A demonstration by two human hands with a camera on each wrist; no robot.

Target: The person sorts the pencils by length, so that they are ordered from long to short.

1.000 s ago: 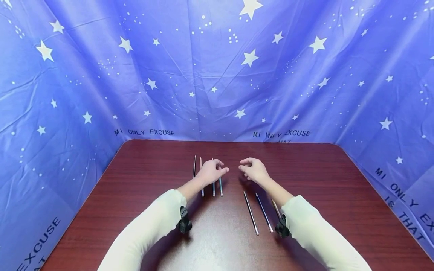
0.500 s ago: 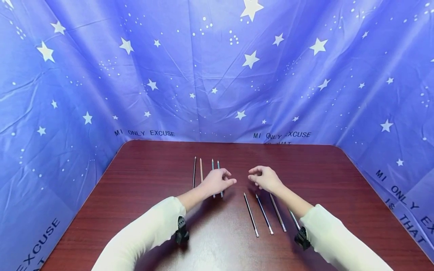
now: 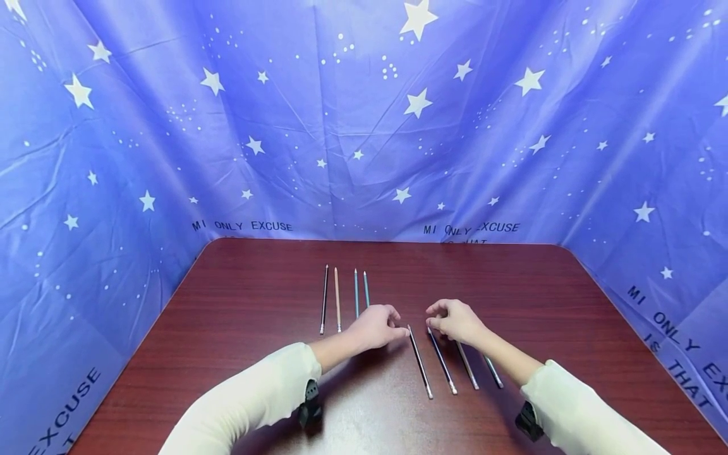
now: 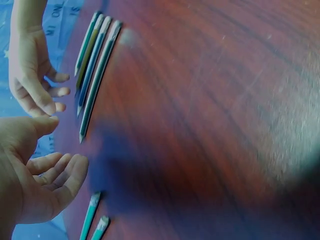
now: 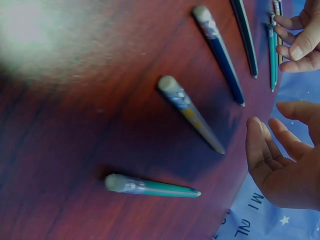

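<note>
My left hand [image 3: 376, 326] is above the table, fingers loosely bent and holding nothing, over the near ends of two teal pencils [image 3: 356, 294]. Left of these lie a tan pencil [image 3: 338, 300] and a black pencil [image 3: 325, 300]. In the head view its thumb appears by the tip of another black pencil [image 3: 419, 361]; contact cannot be told. My right hand [image 3: 459, 322], likewise holding nothing, hovers around the far tips of a blue pencil [image 3: 442, 361] and a yellowish pencil [image 5: 192, 116]. A green pencil [image 5: 167, 188] lies under its wrist, partly hidden in the head view.
The pencils lie on a reddish-brown wooden table [image 3: 256, 284] with rounded far corners. A blue star-printed curtain [image 3: 341, 126] hangs round its back and sides. Black wrist cameras [image 3: 310, 404] sit beneath both sleeves.
Both hands have moved nearer to the body and rightward, uncovering more of the left pencil row. The right forearm has swung outward, so the green pencil shows. The pencils stay put.
</note>
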